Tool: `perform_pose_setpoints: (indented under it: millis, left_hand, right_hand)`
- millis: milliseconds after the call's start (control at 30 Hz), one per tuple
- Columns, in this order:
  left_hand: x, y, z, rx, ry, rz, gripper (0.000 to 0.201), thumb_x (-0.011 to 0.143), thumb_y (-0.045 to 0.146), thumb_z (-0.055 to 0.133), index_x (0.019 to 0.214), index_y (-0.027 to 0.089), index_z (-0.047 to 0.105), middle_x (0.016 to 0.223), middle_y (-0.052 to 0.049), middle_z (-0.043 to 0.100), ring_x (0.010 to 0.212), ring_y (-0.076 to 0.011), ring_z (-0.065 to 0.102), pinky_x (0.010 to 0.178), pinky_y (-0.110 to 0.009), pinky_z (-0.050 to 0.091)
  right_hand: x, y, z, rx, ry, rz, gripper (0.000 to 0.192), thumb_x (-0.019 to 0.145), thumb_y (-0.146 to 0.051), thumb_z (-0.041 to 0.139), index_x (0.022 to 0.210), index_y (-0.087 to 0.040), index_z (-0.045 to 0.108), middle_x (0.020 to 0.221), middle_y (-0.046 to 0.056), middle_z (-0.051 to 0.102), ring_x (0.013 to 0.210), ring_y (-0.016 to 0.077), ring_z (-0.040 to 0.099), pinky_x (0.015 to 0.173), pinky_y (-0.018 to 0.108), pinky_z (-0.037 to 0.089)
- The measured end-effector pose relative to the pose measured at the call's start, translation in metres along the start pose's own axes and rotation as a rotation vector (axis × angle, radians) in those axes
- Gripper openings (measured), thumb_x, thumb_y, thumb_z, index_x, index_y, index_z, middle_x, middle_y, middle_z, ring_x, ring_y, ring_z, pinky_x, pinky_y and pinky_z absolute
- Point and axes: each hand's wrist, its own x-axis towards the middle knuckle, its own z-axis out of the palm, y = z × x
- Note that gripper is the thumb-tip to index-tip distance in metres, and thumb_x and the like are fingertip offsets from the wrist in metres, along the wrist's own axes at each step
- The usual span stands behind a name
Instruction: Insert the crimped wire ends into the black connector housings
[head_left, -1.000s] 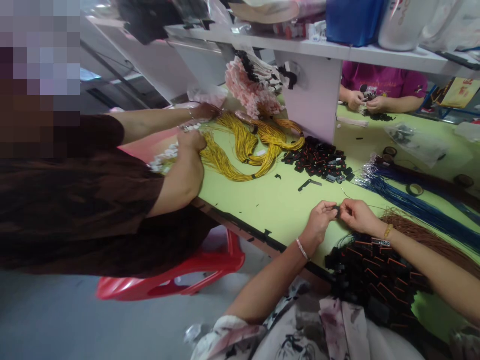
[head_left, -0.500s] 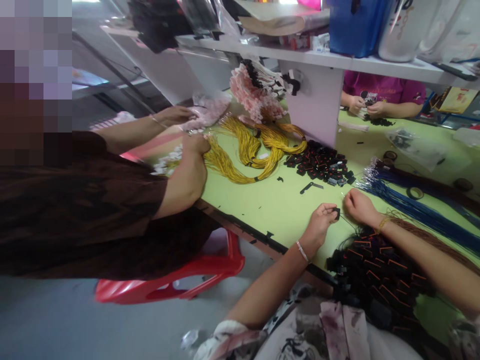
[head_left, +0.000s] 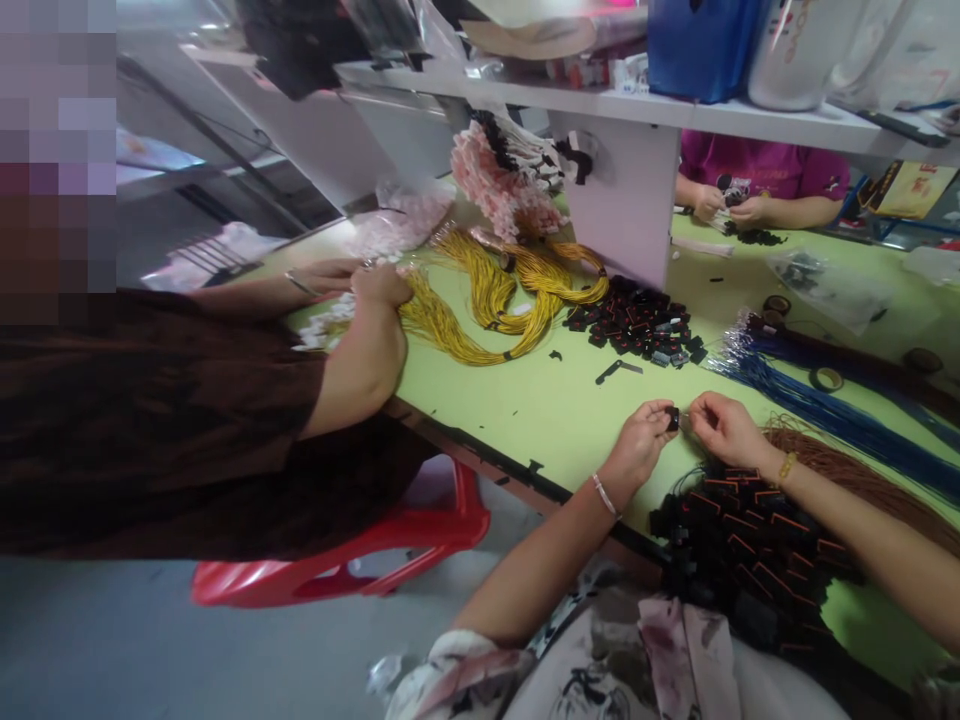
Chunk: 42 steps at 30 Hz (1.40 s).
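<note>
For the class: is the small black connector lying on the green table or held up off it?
Held up: the left hand pinches the small black connector above the green table.

The right hand (head_left: 724,428) has returned to the black connector (head_left: 673,418).

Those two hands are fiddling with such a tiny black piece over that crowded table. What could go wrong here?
The left hand pinches a small black connector while the right hand meets it; it is tiny, so it might slip and get lost among the heap of black connectors nearby. The right forearm lies over a pile of finished black harnesses, which could snag or get dragged off the green table edge.
</note>
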Motion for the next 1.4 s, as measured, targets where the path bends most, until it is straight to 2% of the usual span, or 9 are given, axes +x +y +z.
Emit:
perform_pose_setpoints:
  millis: [433, 733, 967, 1233, 1400]
  left_hand:
    - [0.001, 0.000, -0.003, 0.019, -0.018, -0.001, 0.024, 0.066, 0.012, 0.068, 0.089, 0.013, 0.060, 0.081, -0.004, 0.059, 0.077, -0.0115, 0.055, 0.076, -0.026, 0.043]
    - [0.000, 0.000, -0.001, 0.037, 0.013, 0.015, 0.025, 0.066, 0.014, 0.070, 0.089, 0.012, 0.060, 0.082, -0.005, 0.061, 0.077, -0.0119, 0.056, 0.075, -0.027, 0.042]
    - [0.001, 0.000, -0.002, 0.021, 0.004, 0.018, 0.026, 0.065, 0.015, 0.072, 0.088, 0.012, 0.060, 0.081, -0.004, 0.060, 0.076, -0.0115, 0.056, 0.074, -0.026, 0.042]
    - [-0.003, -0.003, 0.003, 0.079, -0.002, 0.030, 0.026, 0.064, 0.016, 0.073, 0.086, 0.012, 0.061, 0.079, -0.003, 0.061, 0.073, -0.0105, 0.056, 0.072, -0.026, 0.042]
    - [-0.004, -0.005, 0.006, 0.064, 0.043, 0.041, 0.024, 0.065, 0.014, 0.071, 0.086, 0.012, 0.060, 0.080, -0.004, 0.062, 0.075, -0.0114, 0.057, 0.076, -0.028, 0.043]
  right_hand:
    - [0.000, -0.002, 0.000, -0.181, -0.030, -0.084, 0.006, 0.081, -0.019, 0.046, 0.076, -0.019, 0.050, 0.072, 0.003, 0.056, 0.064, 0.0139, 0.049, 0.061, 0.025, 0.036]
    - [0.000, 0.005, 0.004, -0.379, -0.014, -0.234, 0.009, 0.085, -0.019, 0.043, 0.082, -0.017, 0.051, 0.075, 0.006, 0.055, 0.069, 0.0179, 0.049, 0.064, 0.028, 0.037]
    - [0.000, 0.006, 0.004, -0.374, -0.011, -0.233, 0.007, 0.083, -0.018, 0.045, 0.083, -0.017, 0.051, 0.075, 0.006, 0.055, 0.069, 0.0177, 0.049, 0.064, 0.028, 0.037]
    - [0.001, 0.009, 0.010, -0.458, -0.045, -0.248, 0.013, 0.086, -0.020, 0.042, 0.085, -0.015, 0.053, 0.078, 0.009, 0.057, 0.070, 0.0193, 0.050, 0.065, 0.030, 0.037]
    - [0.001, 0.007, 0.006, -0.390, -0.054, -0.173, 0.012, 0.086, -0.020, 0.042, 0.084, -0.016, 0.053, 0.078, 0.008, 0.057, 0.069, 0.0180, 0.051, 0.065, 0.028, 0.037]
